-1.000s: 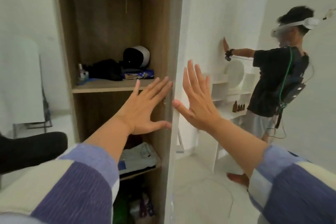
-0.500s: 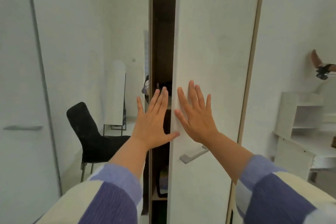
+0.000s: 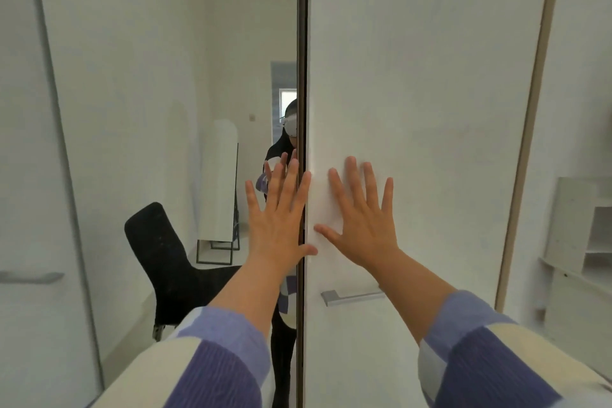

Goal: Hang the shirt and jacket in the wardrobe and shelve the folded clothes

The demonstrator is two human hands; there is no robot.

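The white wardrobe door [image 3: 430, 76] fills the right half of the head view, with a grey bar handle [image 3: 351, 296] low on it. My right hand [image 3: 362, 219] lies flat on the door, fingers spread. My left hand [image 3: 280, 219] is held flat with straight fingers against the mirrored panel [image 3: 165, 76] to the left, its thumb at the dark seam [image 3: 300, 43] between the two. No shirt, jacket or folded clothes are visible; the wardrobe's inside is hidden.
The mirrored panel reflects a black chair [image 3: 165, 258], a standing white board [image 3: 220, 182] and a person in a headset. A white shelf unit [image 3: 579, 242] stands at the right. Another white door with a handle [image 3: 29, 276] is at the far left.
The wardrobe door has swung shut: the open shelves seen a second ago, then a narrow gap, are now covered. Both hands stayed flat and moved with the door.
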